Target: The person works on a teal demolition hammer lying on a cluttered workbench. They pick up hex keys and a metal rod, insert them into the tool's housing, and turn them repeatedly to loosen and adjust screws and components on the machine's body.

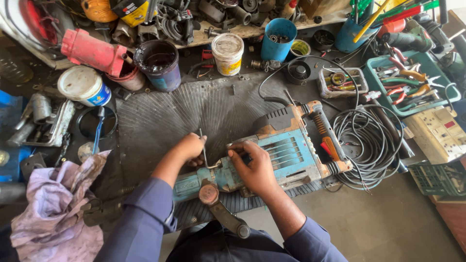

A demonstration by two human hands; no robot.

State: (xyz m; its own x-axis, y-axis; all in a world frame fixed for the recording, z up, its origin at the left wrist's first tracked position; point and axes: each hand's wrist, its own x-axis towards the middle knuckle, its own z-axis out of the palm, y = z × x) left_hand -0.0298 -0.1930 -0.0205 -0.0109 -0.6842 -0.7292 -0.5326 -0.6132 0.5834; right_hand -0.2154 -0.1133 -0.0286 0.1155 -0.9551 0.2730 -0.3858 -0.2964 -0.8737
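Blue and worn, the demolition hammer (276, 155) lies on its side across the ribbed black mat (165, 116) in front of me. I close my left hand (190, 148) around a bent hex key (204, 150) set into the housing, and my right hand (255, 167) presses down on the body, fingers curled against the casing

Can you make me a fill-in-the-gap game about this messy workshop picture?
1. The big power tool under the hands is mostly ____ in colour.
2. The left hand holds a thin bent metal ____.
3. The right hand rests on top of the ____.
4. The crumpled cloth lies on the person's ____ side.

Missing words: blue; key; tool; left
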